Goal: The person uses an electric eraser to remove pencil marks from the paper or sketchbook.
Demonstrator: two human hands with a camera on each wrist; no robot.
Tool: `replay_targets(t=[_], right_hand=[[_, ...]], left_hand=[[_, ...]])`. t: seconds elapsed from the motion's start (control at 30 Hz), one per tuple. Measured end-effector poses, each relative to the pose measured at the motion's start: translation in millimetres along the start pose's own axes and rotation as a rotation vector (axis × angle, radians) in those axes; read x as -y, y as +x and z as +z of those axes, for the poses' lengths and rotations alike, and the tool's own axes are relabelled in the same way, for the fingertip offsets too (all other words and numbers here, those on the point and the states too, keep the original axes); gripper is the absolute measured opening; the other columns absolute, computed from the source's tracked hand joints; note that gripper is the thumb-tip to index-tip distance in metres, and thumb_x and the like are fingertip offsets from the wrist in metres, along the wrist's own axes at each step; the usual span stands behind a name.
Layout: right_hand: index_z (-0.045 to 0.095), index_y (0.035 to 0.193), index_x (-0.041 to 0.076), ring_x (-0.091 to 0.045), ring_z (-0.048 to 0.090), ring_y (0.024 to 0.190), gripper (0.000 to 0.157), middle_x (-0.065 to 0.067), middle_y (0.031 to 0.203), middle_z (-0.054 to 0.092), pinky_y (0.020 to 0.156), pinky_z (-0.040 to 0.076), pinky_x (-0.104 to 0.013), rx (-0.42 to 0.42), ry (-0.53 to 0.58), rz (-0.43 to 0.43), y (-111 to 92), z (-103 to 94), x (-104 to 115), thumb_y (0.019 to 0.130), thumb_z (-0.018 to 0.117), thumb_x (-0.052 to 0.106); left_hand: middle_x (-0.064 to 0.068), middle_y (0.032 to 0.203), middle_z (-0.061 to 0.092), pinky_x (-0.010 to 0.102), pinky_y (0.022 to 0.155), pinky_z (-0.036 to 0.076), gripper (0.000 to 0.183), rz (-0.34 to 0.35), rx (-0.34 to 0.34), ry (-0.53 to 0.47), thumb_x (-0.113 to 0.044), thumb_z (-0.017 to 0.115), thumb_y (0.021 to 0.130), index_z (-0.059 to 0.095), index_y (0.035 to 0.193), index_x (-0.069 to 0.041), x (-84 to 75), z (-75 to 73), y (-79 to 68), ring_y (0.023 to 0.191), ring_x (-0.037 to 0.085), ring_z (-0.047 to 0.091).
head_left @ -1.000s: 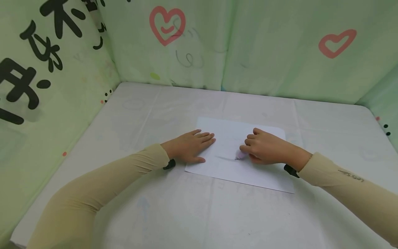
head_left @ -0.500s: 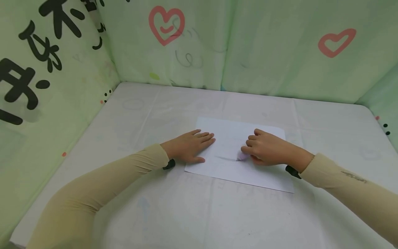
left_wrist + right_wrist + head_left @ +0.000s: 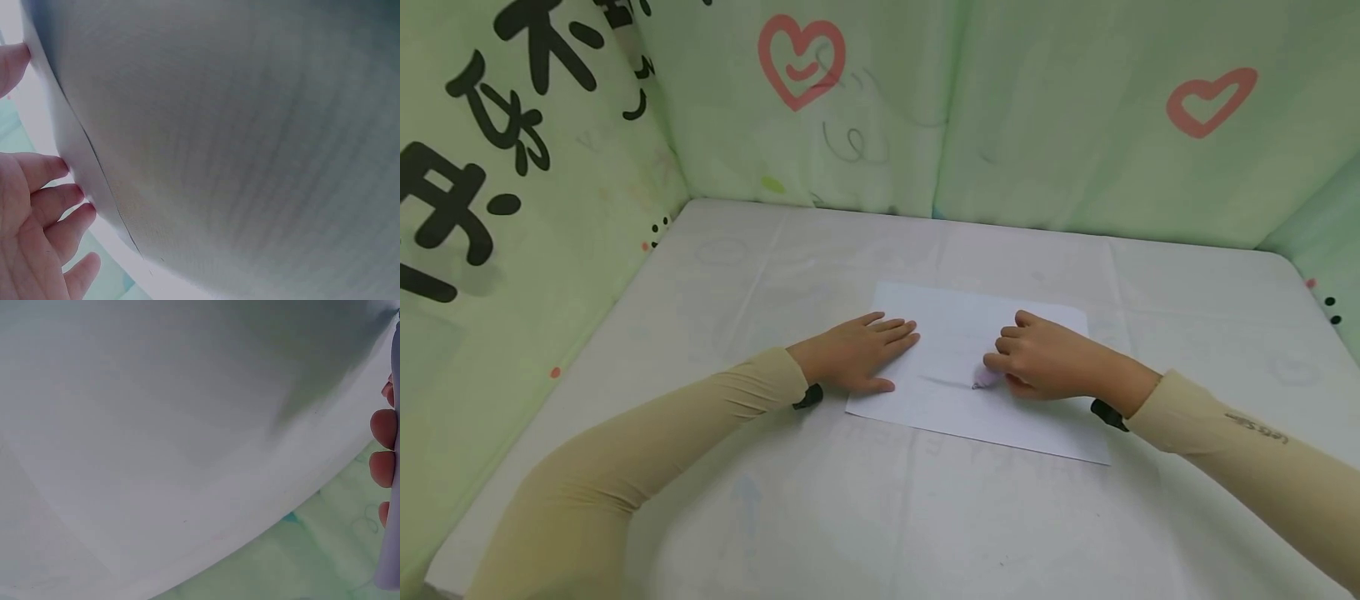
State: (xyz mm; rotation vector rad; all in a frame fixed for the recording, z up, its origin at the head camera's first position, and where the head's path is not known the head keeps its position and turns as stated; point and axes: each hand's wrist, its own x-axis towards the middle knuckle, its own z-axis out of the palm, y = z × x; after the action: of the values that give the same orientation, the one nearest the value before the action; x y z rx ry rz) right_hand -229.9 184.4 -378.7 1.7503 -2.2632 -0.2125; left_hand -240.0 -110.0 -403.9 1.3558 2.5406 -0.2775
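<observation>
A sheet of white paper [image 3: 955, 417] lies on the white-covered table. My left hand [image 3: 861, 354] rests spread over its left edge; the left wrist view shows those fingers [image 3: 53, 203] extended at the paper's edge. My right hand [image 3: 1037, 358] grips a thick lavender pen [image 3: 987, 377] above the middle of the sheet, its dark, narrow tip pointing down-left at the paper. From the tip a thin dark streak [image 3: 945, 382] runs left across the sheet. In the right wrist view several curled fingertips [image 3: 382, 469] show along the pen's smooth barrel.
The white tablecloth [image 3: 790, 517] has faint creases and pale printed marks. Green curtains [image 3: 1037, 125] with hearts and dark lettering stand along the back and both sides of the table. Each wrist carries a small black device [image 3: 1108, 414] below the sleeve.
My right hand and the pen have shifted slightly to the right and toward me, and the streak now reaches a little farther right. The left hand and the paper have stayed in place.
</observation>
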Motion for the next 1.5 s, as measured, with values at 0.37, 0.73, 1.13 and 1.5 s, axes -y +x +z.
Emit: replay_targets(t=[0.37,0.73,1.13,1.5], right_hand=[[0.052,0.081,0.01,-0.012,0.038,0.058,0.022,0.003,0.06,0.044,0.062,0.029,-0.028,-0.096,0.025,0.008,-2,10.5,2,0.066,0.069,0.008],[0.054,0.083,0.009,-0.015,0.044,0.06,0.02,0.002,0.06,0.047,0.065,0.037,-0.033,-0.143,0.003,0.038,-7,19.7,0,0.067,0.066,0.01],[0.055,0.083,0.009,-0.015,0.045,0.061,0.02,0.002,0.061,0.048,0.065,0.036,-0.032,-0.139,0.013,0.03,-7,20.5,1,0.067,0.066,0.009],[0.057,0.088,0.009,-0.014,0.046,0.063,0.02,0.002,0.065,0.05,0.064,0.034,-0.03,-0.118,0.041,0.064,-9,19.1,2,0.07,0.066,0.009]], left_hand=[[0.006,0.159,0.015,0.04,0.12,0.013,0.075,-0.007,0.006,0.0,-0.051,0.042,0.095,0.014,0.152,-0.009,-1.5,-1.3,-0.8,0.147,0.02,0.017],[0.006,0.159,0.015,0.04,0.12,0.013,0.075,-0.008,0.002,-0.001,-0.051,0.041,0.095,0.014,0.152,-0.01,-2.2,-1.6,-0.4,0.147,0.02,0.017],[0.006,0.159,0.014,0.04,0.12,0.013,0.075,-0.018,0.018,-0.004,-0.051,0.042,0.095,0.014,0.152,-0.01,-4.4,-4.4,-1.9,0.147,0.021,0.017],[0.007,0.159,0.015,0.04,0.12,0.014,0.075,-0.003,0.004,0.004,-0.051,0.042,0.095,0.015,0.151,-0.009,-3.5,-2.2,-0.8,0.146,0.021,0.018]])
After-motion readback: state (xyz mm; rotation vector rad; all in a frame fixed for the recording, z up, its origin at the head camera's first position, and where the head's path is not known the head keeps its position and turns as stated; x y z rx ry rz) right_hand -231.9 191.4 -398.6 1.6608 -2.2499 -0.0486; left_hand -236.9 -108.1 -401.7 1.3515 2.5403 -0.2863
